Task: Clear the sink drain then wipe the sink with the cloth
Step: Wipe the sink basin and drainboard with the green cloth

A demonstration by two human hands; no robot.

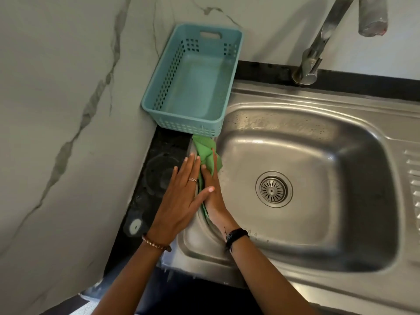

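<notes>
The steel sink [318, 137] fills the right half of the head view, with its round drain strainer [273, 189] bare at the bowl's bottom. A green cloth [205, 151] lies on the sink's left rim, just in front of the blue basket. My right hand [213, 196] presses flat on the cloth, fingers pointing away from me. My left hand [181, 198] lies flat beside it with fingers spread, its thumb over my right hand and its fingertips at the cloth's edge. Much of the cloth is hidden under my hands.
An empty blue plastic basket [159, 92] stands on the black counter [159, 173] at the back left, against the marble wall. The tap [311, 64] rises behind the sink. Drainboard ribs [412, 178] show at the far right.
</notes>
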